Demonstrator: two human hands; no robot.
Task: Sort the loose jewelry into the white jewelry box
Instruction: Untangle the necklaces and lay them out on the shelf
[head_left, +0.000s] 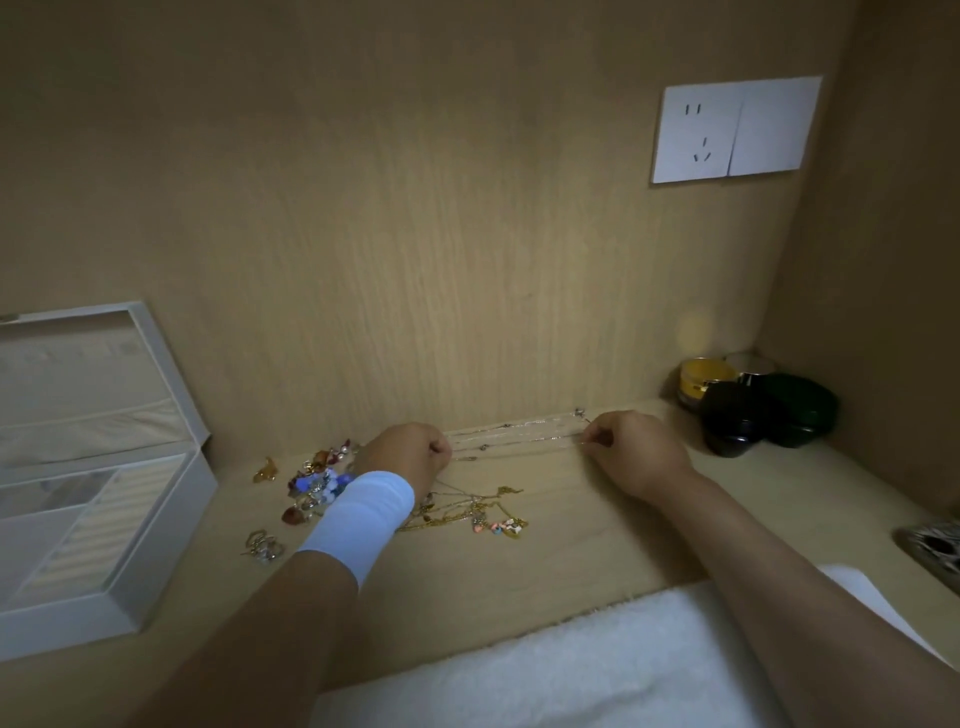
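Thin silver chains (514, 435) are stretched taut along the back of the wooden shelf. My left hand (408, 451), with a white wrist band, pinches their left ends. My right hand (636, 447) pinches their right ends. A heap of loose jewelry lies below my left hand: colourful beaded pieces (317, 480), gold chains with charms (483, 514) and a cluster of rings (264, 545). The white jewelry box (156, 525) stands open at the left, its lid (156, 353) leaning on the back wall and its padded compartments showing.
Several small cosmetic jars, one yellow (702, 379) and two dark (732, 423), stand in the back right corner. A patterned object (935, 553) lies at the right edge. A white towel (597, 670) covers the near edge. A wall socket (735, 130) is above.
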